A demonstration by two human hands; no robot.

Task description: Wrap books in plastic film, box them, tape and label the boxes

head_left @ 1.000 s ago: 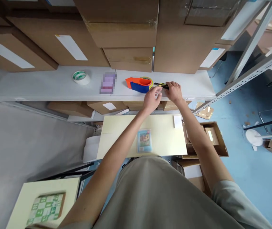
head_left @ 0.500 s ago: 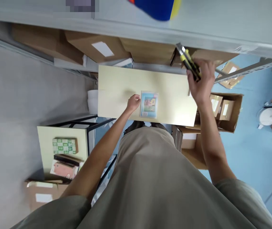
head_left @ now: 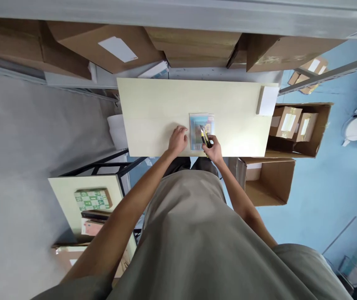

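Green-and-white checked print covers a box (head_left: 92, 199) on the low side table at far left, its lettering too small to read; the left hand (head_left: 177, 139) rests loosely curled on the pale yellow table (head_left: 153, 112), touching the left edge of the clear-wrapped packet (head_left: 201, 127), whose label is illegible; the right hand (head_left: 214, 149), up by the shelf edge half a second ago, has come down, closed around the yellow-and-black utility knife (head_left: 205, 136) over the packet; a white card (head_left: 267, 101) lies at the table's right end.

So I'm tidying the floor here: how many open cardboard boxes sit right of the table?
2: one open box beside the table's right edge holds two small cartons; a second open box sits nearer the person. Others may be hidden.
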